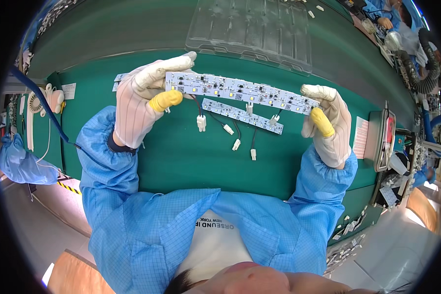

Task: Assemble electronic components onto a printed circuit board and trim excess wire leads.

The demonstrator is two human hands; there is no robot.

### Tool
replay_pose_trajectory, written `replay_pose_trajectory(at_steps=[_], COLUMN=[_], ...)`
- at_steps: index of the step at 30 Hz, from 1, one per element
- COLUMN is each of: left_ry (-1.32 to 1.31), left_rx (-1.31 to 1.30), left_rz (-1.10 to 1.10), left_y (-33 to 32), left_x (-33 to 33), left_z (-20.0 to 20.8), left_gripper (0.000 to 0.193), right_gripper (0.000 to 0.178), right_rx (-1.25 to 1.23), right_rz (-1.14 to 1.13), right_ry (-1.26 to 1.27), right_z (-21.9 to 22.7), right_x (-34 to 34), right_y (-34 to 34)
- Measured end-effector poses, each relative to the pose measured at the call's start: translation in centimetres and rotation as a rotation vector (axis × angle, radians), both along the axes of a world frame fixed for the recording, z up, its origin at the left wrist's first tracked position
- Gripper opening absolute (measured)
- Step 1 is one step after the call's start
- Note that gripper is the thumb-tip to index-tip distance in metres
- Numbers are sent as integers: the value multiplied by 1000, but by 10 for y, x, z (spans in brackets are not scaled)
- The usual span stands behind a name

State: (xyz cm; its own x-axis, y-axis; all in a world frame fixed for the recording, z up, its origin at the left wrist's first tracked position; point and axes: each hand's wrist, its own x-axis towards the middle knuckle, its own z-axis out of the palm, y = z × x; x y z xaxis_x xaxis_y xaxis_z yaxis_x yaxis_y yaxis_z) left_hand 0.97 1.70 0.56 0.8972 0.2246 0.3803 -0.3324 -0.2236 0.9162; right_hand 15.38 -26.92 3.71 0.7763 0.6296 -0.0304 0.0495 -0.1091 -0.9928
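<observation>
Between my two gloved hands a long white LED circuit board [240, 90] is held up by its ends, its component side showing. My left hand [149, 93] pinches the left end, a yellow finger cot on the thumb in front. At the right end, slightly lower, my right hand [328, 115] grips the board the same way. Below it, on the green mat, lies a second LED board [242, 116], partly covered by the held one. White plug connectors [201, 123] on short dark leads hang or lie beneath the boards; which board each belongs to is partly unclear.
A clear plastic tray [250, 34] lies beyond the green mat [206, 166]. To the right stand a metal-edged box [384, 139] and a red-printed sheet [360, 137]. A blue cord [44, 98] runs down at left to my sleeve. Another person's hand [385, 22] shows at far right.
</observation>
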Motion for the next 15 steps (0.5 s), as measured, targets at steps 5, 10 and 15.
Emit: replay_pose_trajectory(at_steps=[5, 10, 15], left_ry=[104, 91, 14], left_rx=[-76, -105, -37], left_rz=[43, 0, -55], left_y=[-1, 9, 14], left_x=[0, -1, -1], left_z=[-2, -3, -8], left_gripper=[54, 60, 59], right_gripper=[47, 46, 49], right_rx=[-19, 21, 16], right_rz=[37, 65, 43], right_ry=[-26, 86, 99], right_z=[2, 2, 1], right_x=[-4, 1, 2], right_y=[0, 1, 1])
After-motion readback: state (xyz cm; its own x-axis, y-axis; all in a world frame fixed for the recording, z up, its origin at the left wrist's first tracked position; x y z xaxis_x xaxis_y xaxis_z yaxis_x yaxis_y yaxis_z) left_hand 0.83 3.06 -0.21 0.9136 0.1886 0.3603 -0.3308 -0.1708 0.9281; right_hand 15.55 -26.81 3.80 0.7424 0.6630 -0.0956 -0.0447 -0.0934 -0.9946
